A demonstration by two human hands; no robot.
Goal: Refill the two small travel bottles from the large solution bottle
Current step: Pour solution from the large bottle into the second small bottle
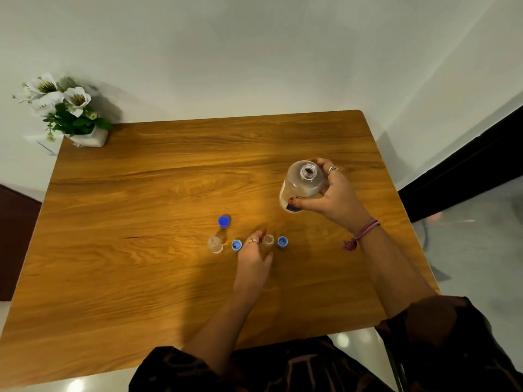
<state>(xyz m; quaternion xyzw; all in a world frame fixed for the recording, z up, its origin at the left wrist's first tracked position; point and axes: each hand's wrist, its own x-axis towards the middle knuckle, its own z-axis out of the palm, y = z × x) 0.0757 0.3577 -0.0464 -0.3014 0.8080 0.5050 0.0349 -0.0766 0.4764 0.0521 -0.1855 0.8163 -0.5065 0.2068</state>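
Clear plastic large solution bottle (302, 185) is in my right hand (334, 198), uncapped, neck open toward the camera. Fingers curl round its far side, thumb across the near side over the label. Bottle is held up over the right part of the wooden table (169, 171), tilted a bit left. Label shows only a dark blue and orange patch under my thumb; no text readable, brand unknown.

My left hand (254, 257) is down at the right-hand travel bottle (267, 240). Fingers sit on its left, thumb on its near side, closed loosely round it. Looks like a light hold, but blur makes contact hard to confirm. That bottle is upright, open, clear.

Left-hand travel bottle (215, 244) stands apart to the left, also open and clear, untouched. No markings visible on either small bottle.

Caps on the table:
- dark blue cap (224, 221), behind the left-hand travel bottle
- light blue cap (236, 245), between the two small bottles, just beside my left fingers
- second light blue cap (282, 241), just right of the right-hand travel bottle

White flowers in a white pot (90, 139) sit at the far left corner.
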